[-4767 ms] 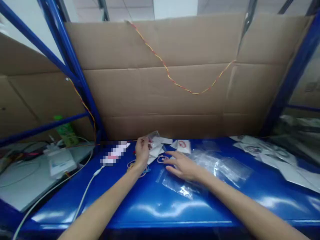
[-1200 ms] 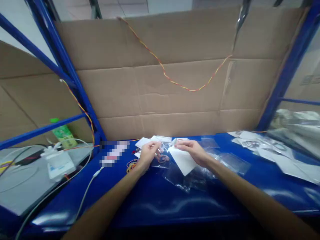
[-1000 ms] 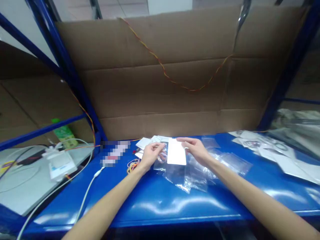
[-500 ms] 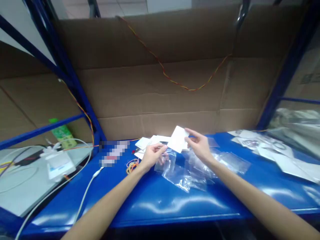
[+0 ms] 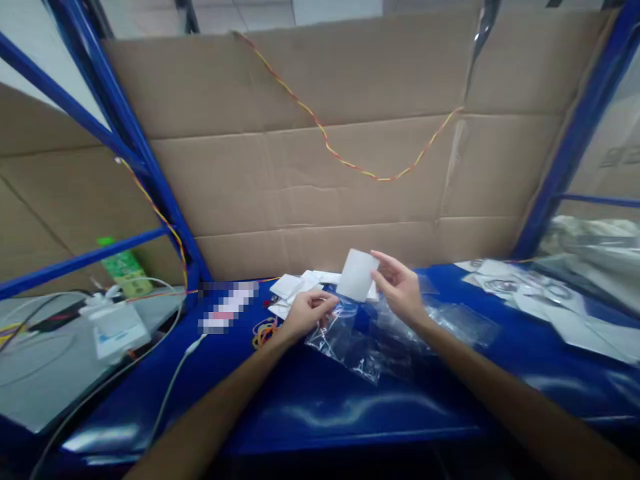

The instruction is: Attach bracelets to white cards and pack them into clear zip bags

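My right hand (image 5: 399, 288) pinches a blank white card (image 5: 358, 275) by its right edge and holds it tilted above the table. To its left, my left hand (image 5: 311, 311) is closed, with thumb and forefinger together at the top of a clear plastic bag (image 5: 345, 343). The fingertips are close to the card's lower left corner, apart from it. More clear bags (image 5: 463, 323) lie flat under and beyond my right wrist. Behind the card and my left hand is a loose pile of white cards (image 5: 287, 285), partly hidden.
Coiled orange and yellow wires (image 5: 264, 333) lie left of my left hand. White sheets and packets with dark rings (image 5: 545, 297) spread over the blue table (image 5: 320, 417) at right. A white cable (image 5: 170, 393) crosses the left side. A cardboard wall (image 5: 320, 200) stands behind.
My left fingers have come off the card's corner and the bag near them has shifted slightly. My right hand keeps the card, now turned a little more upright.
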`<state>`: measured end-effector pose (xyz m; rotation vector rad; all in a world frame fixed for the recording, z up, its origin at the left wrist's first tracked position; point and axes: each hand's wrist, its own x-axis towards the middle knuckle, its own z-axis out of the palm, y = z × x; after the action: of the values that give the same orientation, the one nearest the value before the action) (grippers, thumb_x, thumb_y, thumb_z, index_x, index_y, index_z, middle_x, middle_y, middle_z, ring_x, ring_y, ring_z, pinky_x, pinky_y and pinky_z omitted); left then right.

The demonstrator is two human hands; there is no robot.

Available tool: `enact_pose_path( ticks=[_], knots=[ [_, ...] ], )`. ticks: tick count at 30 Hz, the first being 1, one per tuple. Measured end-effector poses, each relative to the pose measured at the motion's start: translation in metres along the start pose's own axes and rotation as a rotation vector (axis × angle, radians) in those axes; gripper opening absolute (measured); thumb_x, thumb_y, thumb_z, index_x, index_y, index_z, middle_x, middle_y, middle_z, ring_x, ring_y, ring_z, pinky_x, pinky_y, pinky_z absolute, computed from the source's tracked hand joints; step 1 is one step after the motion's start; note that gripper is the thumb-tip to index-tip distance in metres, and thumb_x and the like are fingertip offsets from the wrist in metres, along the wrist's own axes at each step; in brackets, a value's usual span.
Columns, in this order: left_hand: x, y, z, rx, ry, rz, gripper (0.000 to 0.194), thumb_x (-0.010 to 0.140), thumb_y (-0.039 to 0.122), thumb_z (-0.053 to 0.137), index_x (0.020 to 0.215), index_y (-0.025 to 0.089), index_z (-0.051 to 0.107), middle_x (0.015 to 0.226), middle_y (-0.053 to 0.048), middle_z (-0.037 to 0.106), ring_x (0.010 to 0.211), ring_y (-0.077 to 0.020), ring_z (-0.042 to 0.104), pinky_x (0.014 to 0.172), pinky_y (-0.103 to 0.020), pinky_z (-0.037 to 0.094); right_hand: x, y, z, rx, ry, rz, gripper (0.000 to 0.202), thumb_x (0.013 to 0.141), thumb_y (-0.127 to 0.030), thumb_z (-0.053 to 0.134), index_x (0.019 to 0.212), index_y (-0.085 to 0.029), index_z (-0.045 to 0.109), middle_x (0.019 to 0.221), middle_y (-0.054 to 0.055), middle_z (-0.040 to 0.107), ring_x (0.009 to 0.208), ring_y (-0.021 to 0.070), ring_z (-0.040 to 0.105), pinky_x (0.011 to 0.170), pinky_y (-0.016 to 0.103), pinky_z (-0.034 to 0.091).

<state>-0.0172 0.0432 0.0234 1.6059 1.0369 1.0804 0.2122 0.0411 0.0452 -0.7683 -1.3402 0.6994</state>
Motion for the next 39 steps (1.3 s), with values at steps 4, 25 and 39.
enact_pose_path(
  ticks=[4,25,39],
  knots=[
    [-0.003,0.001,0.002,-0.011,-0.056,-0.002,0.043,0.077,0.058,0.078,0.085,0.016,0.074,0.059,-0.003,0.071,0.036,-0.0126,0.055,0.037,-0.023,0.042,-0.001,0.003,0.002,0.016,-0.068,-0.001,0.05,0.084,-0.038,0.073,0.131,-0.019,0.068,0.091,0.005,0.071,0.066,0.0156,0.059,0.057,0.028,0.049],
    [0.001,0.0,0.0,-0.059,0.079,0.088,0.039,0.081,0.05,0.074,0.095,0.014,0.077,0.077,-0.008,0.076,0.062,-0.0204,0.067,0.053,-0.027,0.05,-0.007,-0.002,0.002,-0.274,-0.282,-0.077,0.03,0.09,-0.045,0.068,0.11,-0.023,0.078,0.095,0.006,0.07,0.081,0.0211,0.063,0.068,0.033,0.051],
    [-0.004,0.009,0.004,-0.027,0.007,0.079,0.037,0.08,0.05,0.075,0.082,0.014,0.076,0.072,-0.007,0.073,0.056,-0.0165,0.06,0.046,-0.024,0.044,-0.005,0.006,0.002,-0.198,-0.194,0.005,0.029,0.087,-0.045,0.071,0.101,-0.021,0.078,0.084,0.005,0.075,0.072,0.0215,0.066,0.068,0.034,0.052]
  ],
)
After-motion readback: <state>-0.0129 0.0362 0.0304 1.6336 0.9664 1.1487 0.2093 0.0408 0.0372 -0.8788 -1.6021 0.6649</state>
